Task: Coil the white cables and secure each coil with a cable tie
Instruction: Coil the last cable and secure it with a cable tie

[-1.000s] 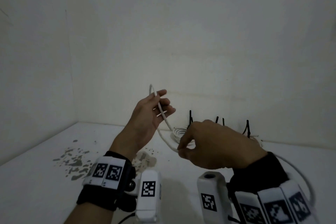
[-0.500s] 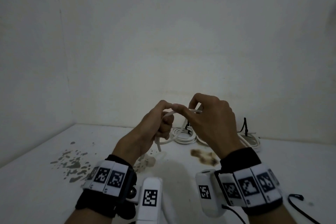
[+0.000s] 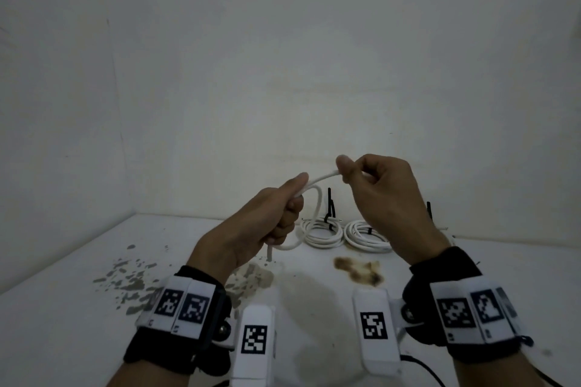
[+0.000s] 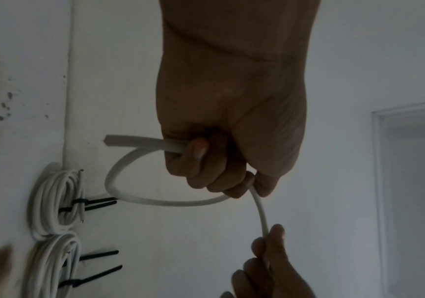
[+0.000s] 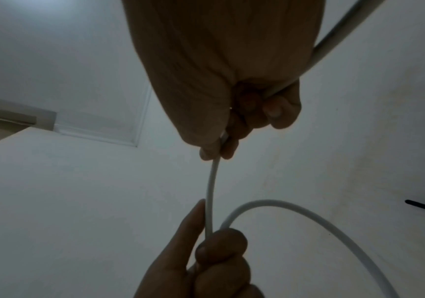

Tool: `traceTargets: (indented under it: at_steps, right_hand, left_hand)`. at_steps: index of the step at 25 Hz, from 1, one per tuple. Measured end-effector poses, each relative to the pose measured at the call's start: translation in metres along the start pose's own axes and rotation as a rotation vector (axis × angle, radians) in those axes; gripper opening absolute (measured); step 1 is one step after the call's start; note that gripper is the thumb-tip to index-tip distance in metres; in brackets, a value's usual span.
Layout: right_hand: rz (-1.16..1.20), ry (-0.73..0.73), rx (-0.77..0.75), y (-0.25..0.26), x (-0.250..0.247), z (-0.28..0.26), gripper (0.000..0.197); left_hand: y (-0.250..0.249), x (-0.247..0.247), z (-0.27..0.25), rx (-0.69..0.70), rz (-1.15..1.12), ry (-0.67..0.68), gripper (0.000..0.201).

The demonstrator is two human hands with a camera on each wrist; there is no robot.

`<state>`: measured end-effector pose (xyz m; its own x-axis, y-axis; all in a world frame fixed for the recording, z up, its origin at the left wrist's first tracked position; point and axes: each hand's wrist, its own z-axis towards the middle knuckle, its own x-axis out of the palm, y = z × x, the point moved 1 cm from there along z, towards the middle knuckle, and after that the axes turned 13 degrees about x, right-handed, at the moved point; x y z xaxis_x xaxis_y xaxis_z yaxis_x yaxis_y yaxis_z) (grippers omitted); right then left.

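White round cable [image 3: 320, 180] spans both grips: left hand [image 3: 267, 223] fists around one loop, right hand [image 3: 382, 188] pinches the strand just beyond, above the surface [image 3: 63, 308].

Blk wristbands [image 3: 176, 352] w/ white marker tags [image 3: 454, 313].

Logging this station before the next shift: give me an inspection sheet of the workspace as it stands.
Surface: white table, grey flecks at left, a brown stain mid-table.
Job's things: white cable held above the table, one loop formed; two finished coils at the back wall, bound with black cable ties.
Clutter: nothing seen beyond the stains.
Grippers: left hand grips the loop and the cable's cut end; right hand pinches the cable.
Cables: a thin black lead at the near right edge.
Surroundings: bare white walls.
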<state>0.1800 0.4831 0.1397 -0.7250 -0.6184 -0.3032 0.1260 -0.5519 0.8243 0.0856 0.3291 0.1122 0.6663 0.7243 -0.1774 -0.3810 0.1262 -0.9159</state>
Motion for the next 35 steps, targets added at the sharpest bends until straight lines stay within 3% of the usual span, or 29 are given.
traceTargets:
  at_steps: [3, 6, 9, 14, 18, 21, 23, 25, 26, 28, 30, 33, 35]
  right_hand:
    - [0.04, -0.077, 0.044, -0.003, 0.002, 0.0, 0.048]
    - [0.094, -0.082, 0.059, -0.002, -0.001, 0.003, 0.053]
    - [0.046, 0.119, 0.049, 0.004, 0.0, 0.0, 0.043]
    - [0.063, 0.557, 0.106, 0.0, -0.009, -0.005, 0.03]
    - [-0.36, 0.728, 0.129, -0.026, -0.024, 0.001, 0.027]
    - [-0.475, 0.717, 0.158, -0.036, -0.028, 0.005, 0.023]
    - [-0.412, 0.553, 0.134, -0.031, -0.022, 0.006, 0.022]
    - [-0.143, 0.337, 0.142, -0.025, -0.013, 0.005, 0.019]
    - [0.076, 0.301, 0.175, -0.02, -0.008, 0.004, 0.018]
    - [0.465, 0.349, 0.224, -0.009, -0.002, 0.001, 0.017]
    - [0.643, 0.45, 0.232, 0.0, 0.0, -0.005, 0.016]
    - [0.545, 0.559, 0.15, 0.007, 0.008, -0.013, 0.013]
    - [0.27, 0.45, 0.036, 0.008, 0.017, -0.017, 0.005]
  left_hand:
    - [0.005, 0.002, 0.002, -0.021, 0.003, -0.049, 0.052]
    - [0.009, -0.003, 0.002, -0.041, -0.059, -0.232, 0.053]
    - [0.012, -0.005, 0.003, -0.026, -0.185, -0.409, 0.057]
    - [0.013, -0.016, 0.004, -0.023, -0.429, -0.483, 0.062]
    - [0.012, -0.035, 0.003, 0.031, -0.593, -0.53, 0.062]
    - [0.013, -0.041, 0.001, 0.056, -0.672, -0.498, 0.063]
    - [0.014, -0.037, 0.002, 0.052, -0.704, -0.465, 0.063]
    - [0.014, -0.029, 0.003, 0.032, -0.689, -0.446, 0.062]
    - [0.014, -0.025, 0.003, 0.018, -0.653, -0.44, 0.061]
    - [0.015, -0.019, 0.003, -0.014, -0.578, -0.425, 0.061]
    - [0.017, -0.014, 0.003, -0.05, -0.553, -0.402, 0.061]
    - [0.018, -0.003, 0.003, -0.09, -0.554, -0.362, 0.063]
    - [0.017, 0.003, 0.002, -0.097, -0.564, -0.347, 0.065]
